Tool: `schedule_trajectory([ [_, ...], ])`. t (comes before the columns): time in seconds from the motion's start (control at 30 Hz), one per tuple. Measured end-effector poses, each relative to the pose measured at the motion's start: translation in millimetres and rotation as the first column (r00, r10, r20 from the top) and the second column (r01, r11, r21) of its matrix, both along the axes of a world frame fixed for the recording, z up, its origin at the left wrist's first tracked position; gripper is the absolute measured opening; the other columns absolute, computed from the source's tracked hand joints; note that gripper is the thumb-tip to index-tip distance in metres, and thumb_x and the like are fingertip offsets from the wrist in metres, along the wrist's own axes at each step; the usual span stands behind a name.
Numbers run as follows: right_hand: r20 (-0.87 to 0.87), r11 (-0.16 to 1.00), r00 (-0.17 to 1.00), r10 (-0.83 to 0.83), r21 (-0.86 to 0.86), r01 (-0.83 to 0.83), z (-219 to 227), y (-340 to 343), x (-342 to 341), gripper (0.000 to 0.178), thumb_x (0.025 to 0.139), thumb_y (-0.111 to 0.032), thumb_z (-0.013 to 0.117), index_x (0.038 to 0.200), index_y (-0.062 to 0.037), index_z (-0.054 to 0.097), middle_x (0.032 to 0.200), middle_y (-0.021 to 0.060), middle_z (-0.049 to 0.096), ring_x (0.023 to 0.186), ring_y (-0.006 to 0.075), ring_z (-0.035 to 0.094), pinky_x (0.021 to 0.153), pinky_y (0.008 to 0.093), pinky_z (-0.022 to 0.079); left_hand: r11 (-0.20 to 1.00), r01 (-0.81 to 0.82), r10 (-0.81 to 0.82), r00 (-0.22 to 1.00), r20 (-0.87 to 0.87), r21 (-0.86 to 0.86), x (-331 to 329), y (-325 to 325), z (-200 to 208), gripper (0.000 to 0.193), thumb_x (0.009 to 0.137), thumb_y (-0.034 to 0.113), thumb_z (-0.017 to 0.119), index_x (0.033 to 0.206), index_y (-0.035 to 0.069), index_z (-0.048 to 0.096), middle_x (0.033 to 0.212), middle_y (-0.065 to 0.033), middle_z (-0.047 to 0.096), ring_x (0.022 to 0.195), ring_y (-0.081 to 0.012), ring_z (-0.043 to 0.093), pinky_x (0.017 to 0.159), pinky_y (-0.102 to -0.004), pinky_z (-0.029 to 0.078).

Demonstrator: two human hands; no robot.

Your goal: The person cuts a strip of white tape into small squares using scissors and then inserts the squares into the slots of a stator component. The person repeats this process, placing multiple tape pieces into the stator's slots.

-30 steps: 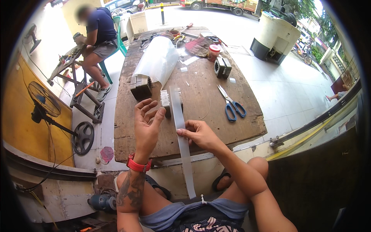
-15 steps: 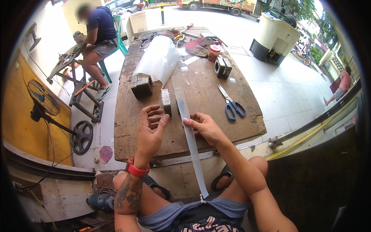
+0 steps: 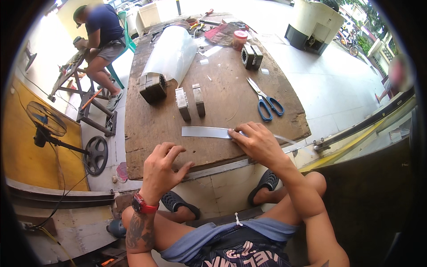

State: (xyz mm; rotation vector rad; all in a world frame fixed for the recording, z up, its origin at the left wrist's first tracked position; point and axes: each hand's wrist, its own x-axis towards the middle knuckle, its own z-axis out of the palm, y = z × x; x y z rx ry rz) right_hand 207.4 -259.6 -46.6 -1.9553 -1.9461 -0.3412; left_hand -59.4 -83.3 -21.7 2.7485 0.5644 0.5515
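Tabletop [image 3: 153,118] of worn brown planks, set before a seated worker and observed by me from close by. Beyond its left side, a co-worker [image 3: 101,31] in a navy top bends over a smaller bench. Past the right side stands a cream tub [image 3: 316,26] with a black base; its contents I cannot make out. The worker's dark shirt [image 3: 222,257] bears large pale block lettering across the front, partly lost in the folds. A loosely rolled clear plastic sheet [image 3: 171,53] lies along the left half of the wood. Nearer the worker, a translucent strip [image 3: 204,132] crosses the front portion of the tabletop, passing beneath the right hand [image 3: 258,141] and emerging beyond it to the right. That hand pinches the strip between thumb and fingers. Blue-handled scissors [image 3: 267,101] rest just beyond it. The left hand [image 3: 162,168], empty, is held with fingers loosely curved and thumb well apart, nearer the worker than the strip's free left end. Two slim metal blocks [image 3: 183,104] stand side by side, slightly apart, beyond that end. Farther off, a red-lidded jar [image 3: 239,42] shows reddish-brown contents. Small white scraps [image 3: 265,71] lie scattered nearby.
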Motion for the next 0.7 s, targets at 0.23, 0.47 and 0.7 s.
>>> schedule_trajectory([
  [0.23,-0.045,0.996,0.995,0.085,0.008,-0.085,1.5,-6.8,-5.7,0.033,0.093,-0.024,0.077,0.121,-0.0091,0.074,0.119,0.0087,0.071,0.114,0.0295,0.066,0.099,0.0448,0.053,0.969,0.080,-0.059,0.994,-0.092,0.235,-4.6,-11.2,-26.1,0.065,0.091,0.045,0.078,0.144,0.011,0.063,0.141,-0.0079,0.063,0.126,-0.0272,0.057,0.107,-0.0409,0.044],
  [0.47,-0.281,0.977,0.936,0.212,0.096,-0.192,1.5,21.7,-52.8,0.031,0.090,-0.026,0.080,0.116,-0.0096,0.073,0.110,0.0076,0.069,0.106,0.0283,0.064,0.093,0.0431,0.052,0.974,0.111,-0.109,0.994,-0.022,0.196,-7.7,-16.8,-34.3,0.052,0.088,0.030,0.081,0.136,0.011,0.069,0.121,-0.0061,0.067,0.109,-0.0259,0.060,0.098,-0.0426,0.047],
  [0.7,-0.265,0.957,0.921,0.287,0.034,-0.289,-16.8,32.2,-72.6,0.021,0.090,-0.017,0.077,0.109,-0.0095,0.073,0.101,0.0052,0.066,0.096,0.0264,0.063,0.086,0.0401,0.053,0.990,0.127,-0.133,0.982,0.135,0.055,-13.5,-17.4,-32.4,0.027,0.085,0.012,0.081,0.111,0.008,0.075,0.094,-0.0031,0.070,0.089,-0.0249,0.064,0.081,-0.0380,0.052],
])
